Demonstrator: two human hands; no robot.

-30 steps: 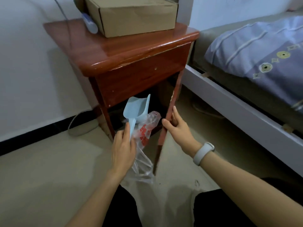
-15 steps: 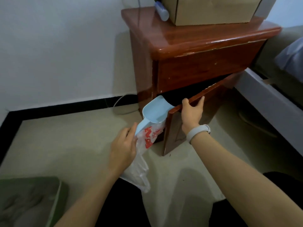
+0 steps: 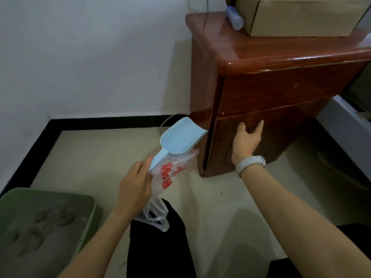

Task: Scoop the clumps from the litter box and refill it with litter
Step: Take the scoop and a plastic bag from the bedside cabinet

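Down at the lower left corner of the view, the pale green plastic litter box [image 3: 88,221] sits on the cream tiled floor [image 3: 100,157], filled with grey litter [image 3: 50,243] in which several darker clumps [image 3: 54,217] lie. It is below and to the left of both hands, well apart from them. The left hand [image 3: 134,189] is curled around the handle of a light blue plastic scoop [image 3: 178,139], whose bowl points up and away, and it also holds a crumpled clear plastic bag with red lettering [image 3: 168,177] that hangs down past the wrist. The right hand [image 3: 246,141], a pale band [image 3: 250,163] on its wrist, lies flat with fingers spread against the door [image 3: 281,137] of a glossy reddish-brown wooden bedside cabinet [image 3: 271,57]. A brown cardboard box [image 3: 301,15] rests on the cabinet's top.
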